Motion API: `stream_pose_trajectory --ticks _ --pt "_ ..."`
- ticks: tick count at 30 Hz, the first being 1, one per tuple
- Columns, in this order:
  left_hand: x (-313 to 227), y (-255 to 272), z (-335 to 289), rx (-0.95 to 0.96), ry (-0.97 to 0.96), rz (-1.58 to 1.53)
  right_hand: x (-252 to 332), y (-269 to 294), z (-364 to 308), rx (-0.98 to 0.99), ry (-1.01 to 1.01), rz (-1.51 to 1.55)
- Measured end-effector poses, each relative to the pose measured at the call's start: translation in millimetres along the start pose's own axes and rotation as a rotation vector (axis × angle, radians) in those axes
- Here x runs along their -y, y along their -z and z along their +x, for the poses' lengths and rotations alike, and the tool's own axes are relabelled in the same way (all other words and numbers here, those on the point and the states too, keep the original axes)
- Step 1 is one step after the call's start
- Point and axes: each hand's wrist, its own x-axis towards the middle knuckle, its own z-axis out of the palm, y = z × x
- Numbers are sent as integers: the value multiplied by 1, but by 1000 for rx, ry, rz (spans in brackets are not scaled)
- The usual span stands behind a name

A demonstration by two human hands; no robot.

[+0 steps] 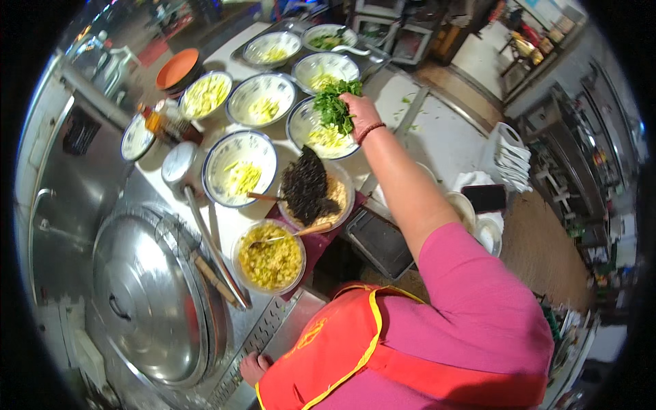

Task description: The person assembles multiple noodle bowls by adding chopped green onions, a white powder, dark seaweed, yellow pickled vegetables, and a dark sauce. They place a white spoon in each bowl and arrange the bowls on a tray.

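My right hand (362, 117), with a dark red beaded bracelet at its wrist, is closed around a bunch of leafy green herbs (335, 104). It holds them over a blue-and-white bowl (298, 130) that has pale chopped vegetable in it. Low in the view, my left hand (254, 369) rests on the steel counter edge, its fingers curled in and nothing visible in them. Nearer than the bowl is a tub (350, 198) with a dark shredded heap (305, 183) and a spoon handle. Beside it stands a clear tub of yellow-green chopped pickle (272, 258) with a spoon.
Several more patterned bowls (240, 167) of chopped vegetable cover the white table. A large steel lid (147, 301) sits at left, with long-handled tools (215, 246) beside it. Sauce bottles (160, 123) stand at far left; a phone (484, 198) lies at right.
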Motion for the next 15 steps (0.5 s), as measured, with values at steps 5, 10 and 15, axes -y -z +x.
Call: stream_pose_trajectory --ticks 5,10,15 --pt "-19 12 -6 -112 -52 27 -25 -2 6 -39 418 -1253" --pt "-18 22 2 143 85 42 -15 9 13 121 285 -1188" --pt "3 5 -7 7 -2 8 -11 11 19 105 201 -736"
